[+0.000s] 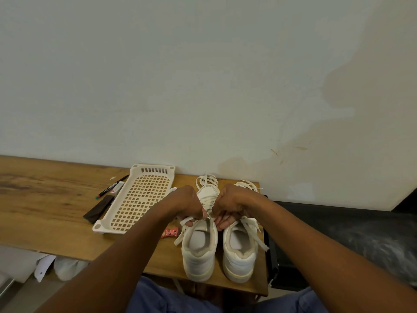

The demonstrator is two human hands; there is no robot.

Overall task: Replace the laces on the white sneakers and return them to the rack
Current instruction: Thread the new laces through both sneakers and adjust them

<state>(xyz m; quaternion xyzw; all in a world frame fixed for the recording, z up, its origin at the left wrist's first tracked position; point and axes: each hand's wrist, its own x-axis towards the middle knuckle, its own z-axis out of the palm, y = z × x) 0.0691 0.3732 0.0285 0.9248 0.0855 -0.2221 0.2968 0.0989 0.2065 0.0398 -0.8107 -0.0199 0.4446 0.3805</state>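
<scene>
Two white sneakers stand side by side on the wooden table, heels toward me. Over the left sneaker [198,256] my left hand [189,205] pinches a flat white lace [185,221] at the tongue. My right hand [230,205] pinches the same lace at the eyelets on the shoe's other side. The lace's loose end hangs down the left side of the shoe. The right sneaker [240,256] has loose lace ends [256,231] draped over its side. More loose laces [207,180] lie bunched beyond the toes.
A cream perforated plastic rack shelf [137,199] lies flat left of the shoes. Left of it are a marker [112,186], a small white item and a dark brown cloth [99,208]. A small red packet [169,233] lies by the left sneaker. A black chair stands to the right.
</scene>
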